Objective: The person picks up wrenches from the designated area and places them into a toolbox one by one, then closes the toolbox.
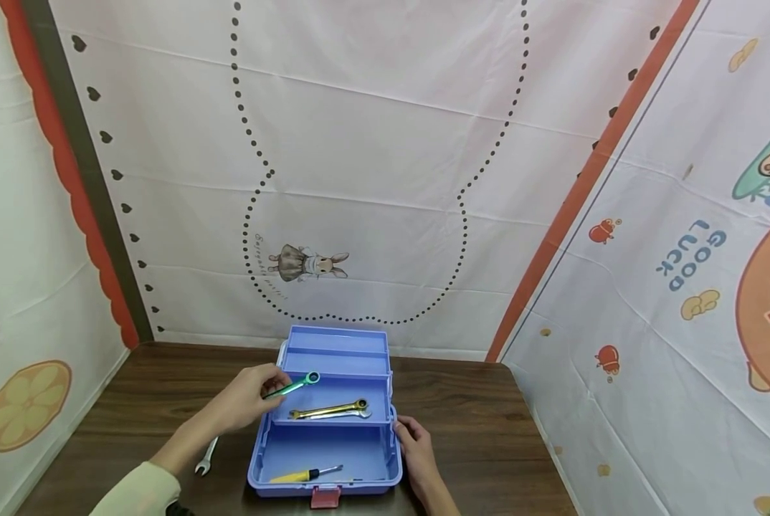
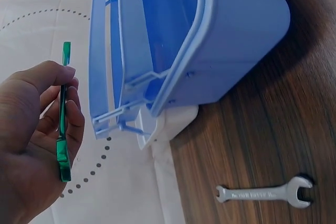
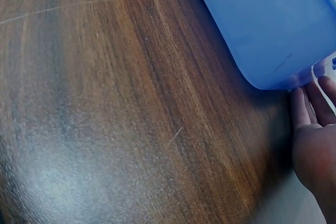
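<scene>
My left hand [image 1: 246, 401] pinches a green ratchet wrench [image 1: 295, 386] between thumb and fingers, over the left side of the open blue toolbox [image 1: 359, 489]. In the left wrist view the wrench [image 2: 62, 111] appears edge-on, apart from the box. On the raised tray [image 1: 378, 390] lie a gold ratchet wrench [image 1: 327, 410] and a silver wrench [image 1: 365, 413] partly under it. A yellow-handled screwdriver [image 1: 297, 476] lies in the bottom compartment. My right hand [image 1: 417, 455] touches the box's right side, its fingers [image 3: 299, 106] extended against the corner in the right wrist view.
A silver open-end wrench [image 2: 262, 193] lies on the wooden table [image 1: 475, 437], left of the toolbox. The box's red latch [image 1: 325, 497] hangs at its front. Printed white cloth [image 1: 372, 143] stands behind the table and along both sides.
</scene>
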The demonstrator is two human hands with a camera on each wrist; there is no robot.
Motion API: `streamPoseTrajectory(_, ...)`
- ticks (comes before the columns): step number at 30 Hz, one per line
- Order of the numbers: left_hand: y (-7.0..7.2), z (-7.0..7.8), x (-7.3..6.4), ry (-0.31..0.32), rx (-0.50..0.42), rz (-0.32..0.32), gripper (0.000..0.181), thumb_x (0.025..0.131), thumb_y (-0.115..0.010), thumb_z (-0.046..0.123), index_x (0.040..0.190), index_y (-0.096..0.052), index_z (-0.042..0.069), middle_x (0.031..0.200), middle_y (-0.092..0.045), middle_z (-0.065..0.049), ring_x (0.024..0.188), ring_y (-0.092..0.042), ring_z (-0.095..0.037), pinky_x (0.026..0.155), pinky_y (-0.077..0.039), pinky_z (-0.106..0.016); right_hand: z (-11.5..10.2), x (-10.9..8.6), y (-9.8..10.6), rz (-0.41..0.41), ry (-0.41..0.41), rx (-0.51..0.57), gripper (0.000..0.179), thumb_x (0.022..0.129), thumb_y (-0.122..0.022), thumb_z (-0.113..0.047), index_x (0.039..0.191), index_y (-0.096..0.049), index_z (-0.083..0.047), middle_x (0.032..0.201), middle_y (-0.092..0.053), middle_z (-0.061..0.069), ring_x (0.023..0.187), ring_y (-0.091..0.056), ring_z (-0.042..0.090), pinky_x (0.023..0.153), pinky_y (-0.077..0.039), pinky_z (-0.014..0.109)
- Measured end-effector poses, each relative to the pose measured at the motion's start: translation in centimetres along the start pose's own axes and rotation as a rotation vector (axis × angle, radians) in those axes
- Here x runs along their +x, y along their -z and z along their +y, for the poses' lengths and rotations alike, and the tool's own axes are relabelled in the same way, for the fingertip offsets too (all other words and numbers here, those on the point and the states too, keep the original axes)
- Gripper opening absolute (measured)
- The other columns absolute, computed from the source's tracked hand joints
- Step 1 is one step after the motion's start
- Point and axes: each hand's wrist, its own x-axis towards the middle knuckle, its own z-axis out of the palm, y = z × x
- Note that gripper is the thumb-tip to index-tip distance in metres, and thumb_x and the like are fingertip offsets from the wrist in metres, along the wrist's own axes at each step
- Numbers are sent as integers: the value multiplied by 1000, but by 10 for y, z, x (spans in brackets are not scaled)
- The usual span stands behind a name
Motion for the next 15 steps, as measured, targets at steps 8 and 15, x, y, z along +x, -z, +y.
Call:
streamPoseTrajectory(8,-11,4,6,-34,-7,-31,15,95,-78,4,107,-72,11,93,-63,9,84,-59,-7,71,-55,-26,1,0,-1,-2,0,-4,36,108,-63,-20,131,-65,8,112,-71,7,100,-67,15,84,-58,28)
streamPoseTrajectory(15,-21,10,15,-68,-29,-83,15,96,-77,4,108,-73,11,95,-64,10,86,-60,-8,73,-56,-27,1,0,-1,1,-3,-10,36,108,-63,-20,131,-65,7,113,-70,7,102,-67,17,85,-58,28)
